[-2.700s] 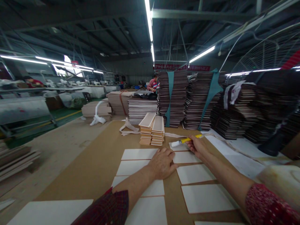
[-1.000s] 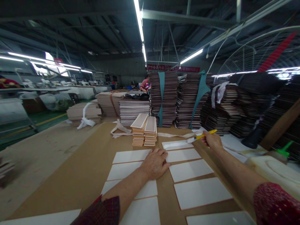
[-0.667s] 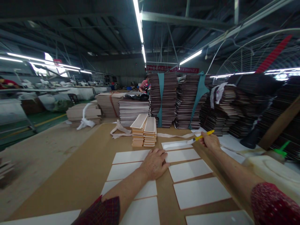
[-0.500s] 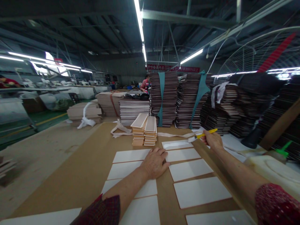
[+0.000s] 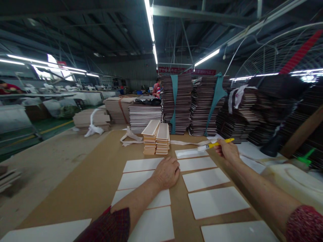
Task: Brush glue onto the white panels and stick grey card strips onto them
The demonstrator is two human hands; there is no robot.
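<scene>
My right hand [image 5: 227, 151] grips the yellow handle of a paintbrush [image 5: 219, 143]. The brush's whitened bristles touch the farthest white board [image 5: 188, 153] in the right-hand column, where a wet white streak shows. My left hand [image 5: 167, 172] rests palm down between the two columns, its fingers loosely bent and holding nothing I can see. Its fingertips lie near the left end of the second board [image 5: 196, 164]; my forearm crosses the left-hand column of white boards [image 5: 141, 181] and hides parts of it. Closer to me on the right lie more white boards [image 5: 218, 202].
Two short stacks of narrow boards [image 5: 155, 138] stand beyond my left hand. Tall dark stacks [image 5: 176, 104] with teal strips line the back. A pale strip of cloth [image 5: 131, 137] lies by the short stacks. At right sits a whitish plastic container [image 5: 295, 181].
The brush has shifted left along the farthest board, its bristles now further over it. My left thumb has drawn in toward the fingers. The view has tilted slightly.
</scene>
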